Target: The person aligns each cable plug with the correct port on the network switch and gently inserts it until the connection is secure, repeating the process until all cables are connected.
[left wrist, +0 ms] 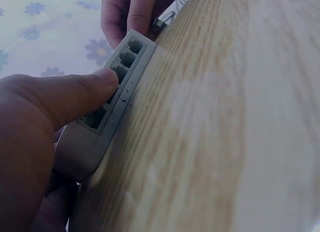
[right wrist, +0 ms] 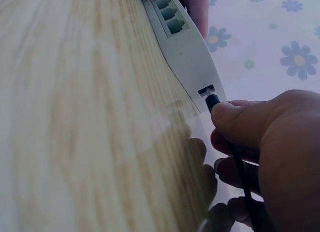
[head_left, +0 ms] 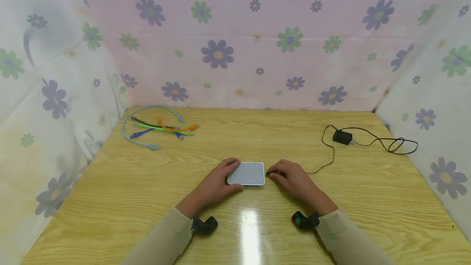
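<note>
Loose cables point(head_left: 167, 129) lie to the left, beyond your left grip. Your left hand point(head_left: 218, 180) holds the box point(head_left: 248, 174) at its left end, thumb over the near-side ports point(left wrist: 127, 59). Just right of that grip, your right hand point(head_left: 292, 179) pinches the plug point(right wrist: 212, 100), tip at the box's right-end socket point(right wrist: 203, 91). Right of and beyond this pinch, the cord point(right wrist: 245, 184) reaches the adapter point(head_left: 342, 137).
</note>
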Demonstrator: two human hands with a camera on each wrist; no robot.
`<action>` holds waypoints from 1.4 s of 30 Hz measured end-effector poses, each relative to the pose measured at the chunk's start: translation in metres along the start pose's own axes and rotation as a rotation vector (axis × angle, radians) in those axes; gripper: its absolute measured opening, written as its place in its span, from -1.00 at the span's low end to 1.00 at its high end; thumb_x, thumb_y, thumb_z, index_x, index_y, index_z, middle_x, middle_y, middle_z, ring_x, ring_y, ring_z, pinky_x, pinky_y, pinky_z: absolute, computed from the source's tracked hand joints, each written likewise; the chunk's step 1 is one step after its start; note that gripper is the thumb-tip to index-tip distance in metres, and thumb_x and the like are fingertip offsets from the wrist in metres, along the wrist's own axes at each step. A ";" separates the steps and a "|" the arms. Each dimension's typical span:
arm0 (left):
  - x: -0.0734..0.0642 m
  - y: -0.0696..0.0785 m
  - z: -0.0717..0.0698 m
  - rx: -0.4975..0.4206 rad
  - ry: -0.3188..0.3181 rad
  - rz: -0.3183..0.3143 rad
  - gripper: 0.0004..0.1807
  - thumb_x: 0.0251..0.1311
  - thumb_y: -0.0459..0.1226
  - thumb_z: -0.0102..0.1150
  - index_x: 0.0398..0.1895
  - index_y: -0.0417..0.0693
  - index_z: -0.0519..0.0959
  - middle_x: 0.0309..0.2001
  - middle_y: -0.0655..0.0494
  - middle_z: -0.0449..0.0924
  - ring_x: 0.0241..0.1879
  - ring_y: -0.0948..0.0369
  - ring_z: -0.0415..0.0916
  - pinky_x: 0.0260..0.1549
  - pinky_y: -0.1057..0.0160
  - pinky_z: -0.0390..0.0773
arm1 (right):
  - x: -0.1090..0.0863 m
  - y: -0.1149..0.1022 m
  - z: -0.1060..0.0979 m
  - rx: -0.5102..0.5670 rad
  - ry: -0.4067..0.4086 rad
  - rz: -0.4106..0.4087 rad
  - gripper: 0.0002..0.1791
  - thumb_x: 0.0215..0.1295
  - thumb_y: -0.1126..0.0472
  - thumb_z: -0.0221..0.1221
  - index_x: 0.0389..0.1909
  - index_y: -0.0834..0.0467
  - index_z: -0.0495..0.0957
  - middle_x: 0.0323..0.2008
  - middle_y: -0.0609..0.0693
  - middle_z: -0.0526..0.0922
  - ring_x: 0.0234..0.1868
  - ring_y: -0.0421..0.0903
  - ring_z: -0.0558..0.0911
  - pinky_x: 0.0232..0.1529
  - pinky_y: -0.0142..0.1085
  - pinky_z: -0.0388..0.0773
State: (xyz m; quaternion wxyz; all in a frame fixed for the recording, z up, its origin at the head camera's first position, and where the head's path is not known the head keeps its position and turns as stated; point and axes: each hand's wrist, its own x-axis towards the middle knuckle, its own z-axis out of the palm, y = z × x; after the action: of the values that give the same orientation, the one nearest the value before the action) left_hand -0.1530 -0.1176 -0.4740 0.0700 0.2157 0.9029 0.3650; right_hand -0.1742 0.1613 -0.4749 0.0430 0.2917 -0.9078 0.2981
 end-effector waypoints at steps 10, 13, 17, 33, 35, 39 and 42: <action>0.000 -0.001 0.000 0.000 0.004 0.005 -0.17 0.18 0.01 0.29 0.47 -0.03 0.22 0.45 0.13 0.16 0.38 0.08 0.24 0.24 0.04 0.39 | 0.000 0.002 0.001 -0.006 0.011 -0.034 -0.87 0.30 0.19 0.24 -0.17 -0.01 0.68 -0.25 -0.17 0.65 -0.27 -0.26 0.59 -0.24 -0.31 0.54; 0.000 -0.001 0.000 -0.001 0.000 0.005 -0.17 0.18 0.00 0.29 0.47 -0.03 0.22 0.45 0.13 0.16 0.38 0.08 0.24 0.24 0.04 0.39 | -0.001 0.002 0.001 -0.009 0.010 -0.029 -0.87 0.30 0.18 0.23 -0.16 -0.01 0.68 -0.24 -0.17 0.65 -0.27 -0.25 0.59 -0.23 -0.30 0.55; 0.000 -0.002 0.000 -0.002 -0.007 0.006 -0.17 0.18 0.01 0.28 0.47 -0.03 0.21 0.46 0.14 0.15 0.38 0.09 0.24 0.24 0.04 0.40 | -0.001 0.002 0.002 -0.014 0.011 -0.020 -0.86 0.31 0.18 0.23 -0.16 -0.02 0.68 -0.24 -0.17 0.65 -0.25 -0.24 0.60 -0.21 -0.29 0.55; 0.001 -0.001 0.000 -0.008 -0.019 -0.004 -0.16 0.20 0.03 0.26 0.49 -0.01 0.18 0.47 0.15 0.12 0.39 0.09 0.23 0.25 0.04 0.39 | -0.001 0.001 0.003 -0.026 0.015 -0.003 -0.85 0.32 0.18 0.21 -0.14 -0.02 0.67 -0.22 -0.16 0.65 -0.22 -0.22 0.61 -0.20 -0.28 0.56; 0.001 -0.001 0.000 -0.004 -0.018 0.000 -0.17 0.21 0.03 0.25 0.48 -0.03 0.18 0.47 0.13 0.12 0.39 0.08 0.23 0.24 0.03 0.40 | -0.001 0.000 0.003 -0.026 0.016 -0.006 -0.85 0.32 0.18 0.21 -0.14 -0.02 0.68 -0.23 -0.16 0.65 -0.23 -0.23 0.61 -0.21 -0.28 0.55; 0.000 0.000 0.001 0.001 -0.014 0.000 -0.17 0.20 0.02 0.27 0.48 -0.03 0.19 0.46 0.12 0.13 0.39 0.08 0.23 0.24 0.03 0.40 | -0.001 0.000 0.003 -0.024 0.018 -0.011 -0.85 0.32 0.18 0.22 -0.14 -0.01 0.68 -0.24 -0.16 0.64 -0.25 -0.23 0.60 -0.24 -0.30 0.54; 0.000 0.000 0.001 -0.002 -0.005 -0.002 -0.17 0.19 0.01 0.28 0.47 -0.03 0.20 0.46 0.12 0.14 0.38 0.08 0.24 0.23 0.03 0.40 | 0.000 0.000 0.004 -0.023 0.020 -0.015 -0.84 0.32 0.18 0.21 -0.13 -0.01 0.69 -0.25 -0.16 0.65 -0.24 -0.23 0.61 -0.24 -0.30 0.54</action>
State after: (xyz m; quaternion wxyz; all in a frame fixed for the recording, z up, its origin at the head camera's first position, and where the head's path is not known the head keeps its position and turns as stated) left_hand -0.1529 -0.1170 -0.4750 0.0730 0.2158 0.9026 0.3652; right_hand -0.1736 0.1588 -0.4778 0.0578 0.2952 -0.9085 0.2902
